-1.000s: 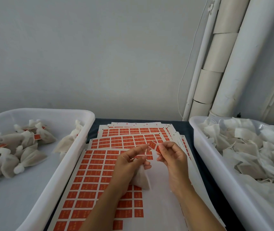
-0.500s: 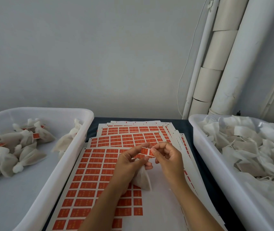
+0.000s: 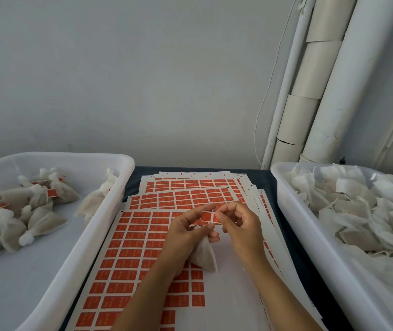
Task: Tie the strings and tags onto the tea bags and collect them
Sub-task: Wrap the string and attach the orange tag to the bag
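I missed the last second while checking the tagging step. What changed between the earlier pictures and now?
The orange tag was pinched by the right hand alone; now the left hand's fingertips pinch it too, flat between both hands. The tea bag stays under the left hand; both bins unchanged.

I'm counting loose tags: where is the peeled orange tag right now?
In the head view, the orange tag is centre frame, pinched between the left hand and right hand above the tag sheets.
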`<state>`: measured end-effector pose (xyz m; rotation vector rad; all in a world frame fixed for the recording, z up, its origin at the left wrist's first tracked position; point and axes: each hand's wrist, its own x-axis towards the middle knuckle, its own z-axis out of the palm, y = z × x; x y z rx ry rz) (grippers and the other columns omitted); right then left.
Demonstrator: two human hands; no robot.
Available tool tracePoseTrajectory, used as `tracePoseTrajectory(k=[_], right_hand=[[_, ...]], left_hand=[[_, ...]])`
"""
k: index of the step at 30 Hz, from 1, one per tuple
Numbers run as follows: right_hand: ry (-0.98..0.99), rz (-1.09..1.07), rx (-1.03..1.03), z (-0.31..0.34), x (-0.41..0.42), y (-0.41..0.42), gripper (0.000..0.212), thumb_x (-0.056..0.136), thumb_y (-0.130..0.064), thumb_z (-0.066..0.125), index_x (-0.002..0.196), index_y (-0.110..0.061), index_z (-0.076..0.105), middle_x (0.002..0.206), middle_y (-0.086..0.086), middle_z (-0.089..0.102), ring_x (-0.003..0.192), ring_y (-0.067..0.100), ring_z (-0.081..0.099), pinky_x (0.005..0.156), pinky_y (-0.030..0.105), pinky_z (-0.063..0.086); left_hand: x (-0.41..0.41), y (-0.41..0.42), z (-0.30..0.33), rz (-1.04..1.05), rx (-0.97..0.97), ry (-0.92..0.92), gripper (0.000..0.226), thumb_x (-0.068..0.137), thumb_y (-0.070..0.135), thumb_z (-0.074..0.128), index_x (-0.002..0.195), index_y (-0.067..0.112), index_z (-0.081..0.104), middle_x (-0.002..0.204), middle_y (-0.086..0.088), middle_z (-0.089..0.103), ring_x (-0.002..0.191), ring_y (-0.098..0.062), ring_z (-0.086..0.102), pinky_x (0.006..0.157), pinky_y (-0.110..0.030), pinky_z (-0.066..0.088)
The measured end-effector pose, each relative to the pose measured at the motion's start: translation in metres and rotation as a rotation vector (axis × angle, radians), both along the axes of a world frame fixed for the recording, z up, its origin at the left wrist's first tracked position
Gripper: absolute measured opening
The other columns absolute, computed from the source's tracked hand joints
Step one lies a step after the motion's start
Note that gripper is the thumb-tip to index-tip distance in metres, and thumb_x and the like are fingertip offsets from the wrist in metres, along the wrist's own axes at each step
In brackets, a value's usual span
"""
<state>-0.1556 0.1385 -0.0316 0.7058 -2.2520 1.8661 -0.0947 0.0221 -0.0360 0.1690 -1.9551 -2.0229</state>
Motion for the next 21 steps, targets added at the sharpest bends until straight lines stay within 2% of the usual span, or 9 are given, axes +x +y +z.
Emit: tracePoseTrajectory(k=[9, 13, 17, 21], right_hand=[[0.013, -0.025, 0.001, -0.0023, -0.0011, -0.0006, 0.013, 0.083, -0.019, 0.068, 0.080, -0.029, 0.059, 0.079, -0.013, 0.065, 0.074, 0.008, 0.063, 0.066, 0.016, 0.053], [0.008, -0.041, -0.009, -0.0030, -0.0029, -0.0018, 0.014, 0.081, -0.023, 0.070, 0.088, -0.026, 0.058, 0.083, -0.010, 0.066, 0.076, 0.009, 0.064, 0.066, 0.020, 0.054], [-0.003, -0.044, -0.009, -0.0018, -0.0023, -0.0019, 0.027, 0.078, -0.027, 0.073, 0.095, -0.033, 0.052, 0.083, -0.012, 0.066, 0.073, 0.008, 0.065, 0.062, 0.012, 0.050], [-0.022, -0.031, -0.007, -0.0024, -0.0027, -0.0017, 0.031, 0.078, -0.027, 0.073, 0.099, -0.032, 0.051, 0.083, -0.010, 0.066, 0.072, 0.008, 0.064, 0.061, 0.010, 0.050]], left_hand=[[0.0002, -0.0004, -0.0003, -0.005, 0.007, -0.001, 0.036, 0.084, 0.009, 0.066, 0.114, 0.030, 0.065, 0.092, 0.006, 0.074, 0.071, -0.015, 0.070, 0.069, -0.019, 0.054], [-0.0004, 0.0003, -0.0001, -0.003, 0.007, -0.001, 0.036, 0.084, 0.009, 0.067, 0.113, 0.031, 0.065, 0.093, 0.007, 0.074, 0.072, -0.016, 0.071, 0.067, -0.018, 0.054], [0.0002, 0.0007, 0.0007, -0.017, 0.012, 0.006, 0.035, 0.085, 0.009, 0.066, 0.109, 0.034, 0.067, 0.091, 0.005, 0.074, 0.071, -0.017, 0.070, 0.068, -0.020, 0.054], [0.0013, 0.0009, 0.0008, -0.019, 0.020, 0.020, 0.031, 0.087, 0.011, 0.062, 0.107, 0.034, 0.067, 0.083, 0.001, 0.074, 0.069, -0.016, 0.070, 0.067, -0.018, 0.053]])
